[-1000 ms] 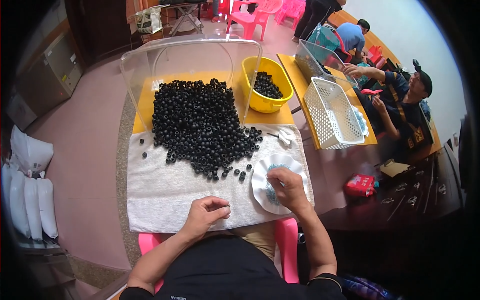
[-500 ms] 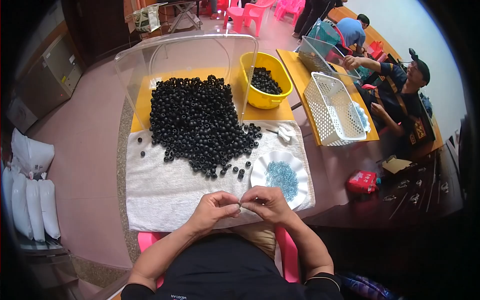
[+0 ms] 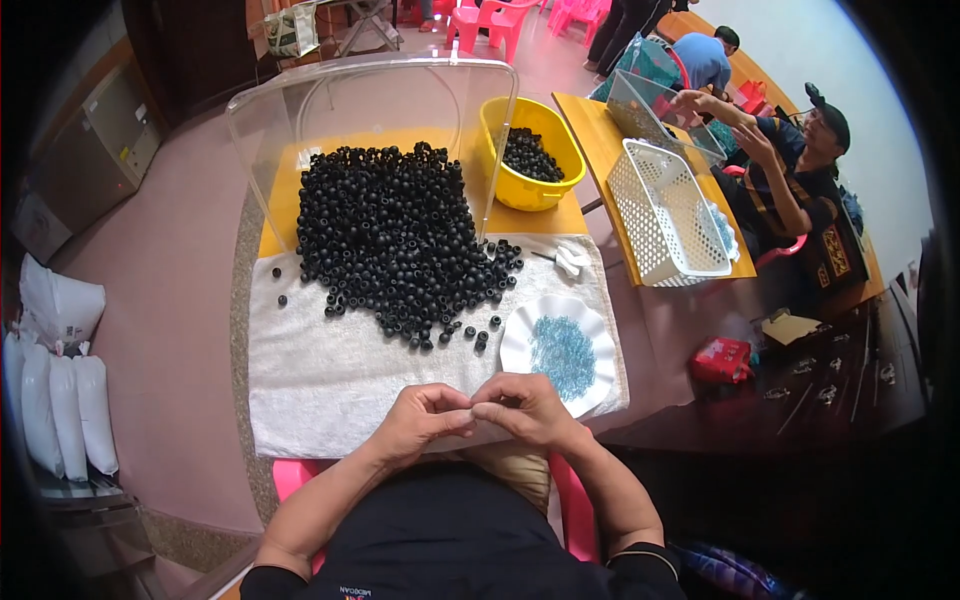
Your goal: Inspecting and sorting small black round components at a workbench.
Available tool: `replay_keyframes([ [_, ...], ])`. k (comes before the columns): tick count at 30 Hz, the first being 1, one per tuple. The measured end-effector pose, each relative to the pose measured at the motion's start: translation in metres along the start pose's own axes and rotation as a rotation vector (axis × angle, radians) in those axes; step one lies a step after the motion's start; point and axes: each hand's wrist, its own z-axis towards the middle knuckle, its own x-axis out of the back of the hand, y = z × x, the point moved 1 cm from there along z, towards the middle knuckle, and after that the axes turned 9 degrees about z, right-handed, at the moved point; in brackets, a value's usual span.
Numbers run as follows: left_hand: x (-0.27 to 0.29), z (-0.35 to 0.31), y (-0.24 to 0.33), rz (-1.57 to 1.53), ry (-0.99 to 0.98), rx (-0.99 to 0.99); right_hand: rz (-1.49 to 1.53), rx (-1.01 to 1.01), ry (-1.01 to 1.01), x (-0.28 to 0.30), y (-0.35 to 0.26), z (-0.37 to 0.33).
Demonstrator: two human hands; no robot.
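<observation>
My left hand (image 3: pixel 425 422) and my right hand (image 3: pixel 530 410) meet fingertip to fingertip above the near edge of a white cloth (image 3: pixel 310 390). Both are closed in a pinch; whatever lies between the fingers is hidden. Just beyond my right hand is a white scalloped plate (image 3: pixel 515 345) holding small, clear bluish pieces (image 3: pixel 563 355). A large heap of round black beads with holes (image 3: pixel 385 230) spreads over the table and cloth, with a few loose ones near its edge. A white object with a thin dark tip (image 3: pixel 572 260) lies right of the heap.
A clear plastic bin (image 3: pixel 375 68) stands around the far part of the heap. Beside it sits a yellow tub (image 3: pixel 535 195) of black beads. On the neighbouring table are a white perforated basket (image 3: pixel 690 262) and a clear box (image 3: pixel 640 120), where another person (image 3: pixel 785 170) sits.
My hands stay pinched together; the small dark thing that showed between my fingertips is now out of sight. The person at right has raised both hands. The view has shifted slightly.
</observation>
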Motion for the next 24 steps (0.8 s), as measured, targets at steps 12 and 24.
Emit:
replay_keyframes([
  [12, 0.005, -0.002, 0.003, -0.005, 0.002, -0.031, 0.236, -0.202, -0.019, -0.005, 0.008, 0.004],
  [24, 0.006, -0.008, 0.006, -0.138, -0.003, -0.01, 0.302, -0.026, 0.091, -0.027, 0.021, -0.005],
])
